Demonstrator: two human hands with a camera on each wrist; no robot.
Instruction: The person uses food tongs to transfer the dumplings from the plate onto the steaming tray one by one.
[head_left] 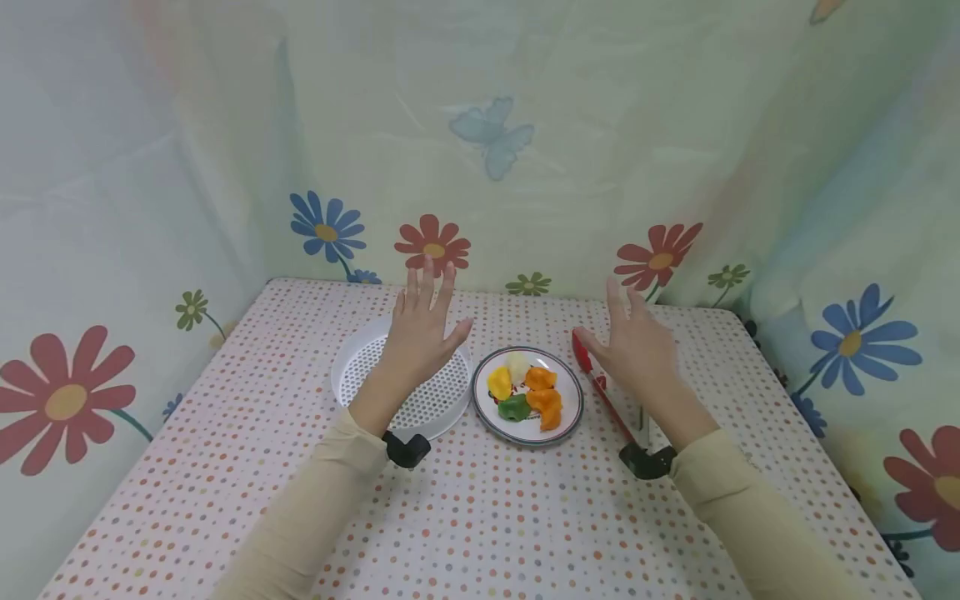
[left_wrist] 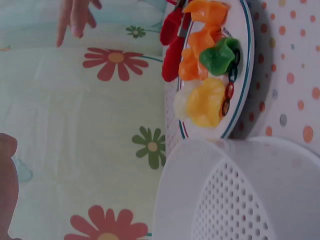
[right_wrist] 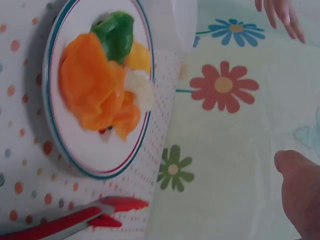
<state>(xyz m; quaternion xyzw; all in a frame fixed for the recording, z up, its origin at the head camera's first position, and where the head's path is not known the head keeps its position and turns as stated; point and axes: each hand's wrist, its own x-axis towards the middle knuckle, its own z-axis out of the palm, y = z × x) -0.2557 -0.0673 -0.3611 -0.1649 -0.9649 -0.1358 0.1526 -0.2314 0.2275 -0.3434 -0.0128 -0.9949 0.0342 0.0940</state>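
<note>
My left hand (head_left: pixel 420 337) is raised over a white perforated basket (head_left: pixel 442 387), its fingers spread and holding nothing. On the other side, my right hand (head_left: pixel 637 346) hovers over a pair of red tongs (head_left: pixel 611 408), fingers extended and apart from them. Between the hands sits a round plate (head_left: pixel 487 417) with a dark rim. Several toy dumplings lie on it: a green one (left_wrist: pixel 218 56), a yellow one (left_wrist: pixel 206 102), a whitish one (right_wrist: pixel 140 90) and orange ones (right_wrist: pixel 92 82). In the right wrist view the tongs' red tips (right_wrist: pixel 122 203) lie beside the plate.
The table (head_left: pixel 465 533) has a dotted cover. Curtains with printed flowers (head_left: pixel 645 167) enclose its back and sides. The basket and plate stand close side by side. A black wrist mount (head_left: pixel 407 450) is worn on the left arm, another (head_left: pixel 647 461) on the right.
</note>
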